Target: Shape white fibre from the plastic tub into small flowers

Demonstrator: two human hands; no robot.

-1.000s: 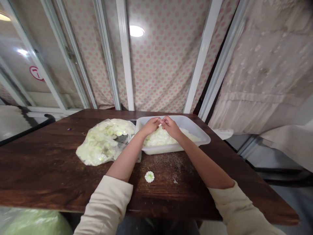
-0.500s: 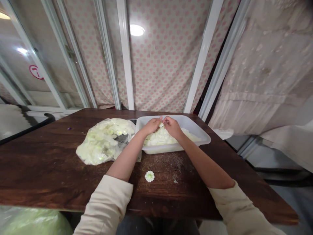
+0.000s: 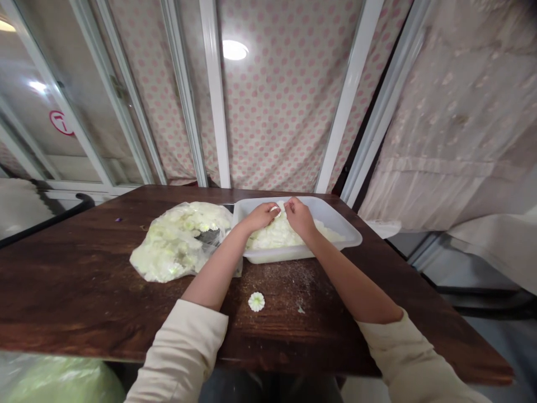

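Observation:
Above the translucent white tub (image 3: 344, 226), my left hand (image 3: 263, 215) pinches a small white flower-shaped piece (image 3: 276, 210). My right hand (image 3: 298, 217) is beside it, fingers closed together at the piece's right; whatever they hold is too small to make out. Beneath both hands a heap of pale, whitish-green pieces (image 3: 272, 238) fills part of the tub. To the left lies a clear plastic bag (image 3: 168, 246) full of similar white and pale green flower pieces, its opening towards the tub. One single white scalloped flower (image 3: 256, 301) with a green centre rests on the table between my forearms.
The dark brown wooden table (image 3: 75, 280) carries white crumbs in front of the tub. A bag with pale green contents (image 3: 62, 380) is below the table's front left edge. Behind stand framed glass panels with a dotted curtain (image 3: 277, 112). Covered chairs stand on both sides.
My hands have drawn slightly apart, the right one shifting a little to the right. The white piece at my left fingers shows more clearly now. The bag and loose flower stay put.

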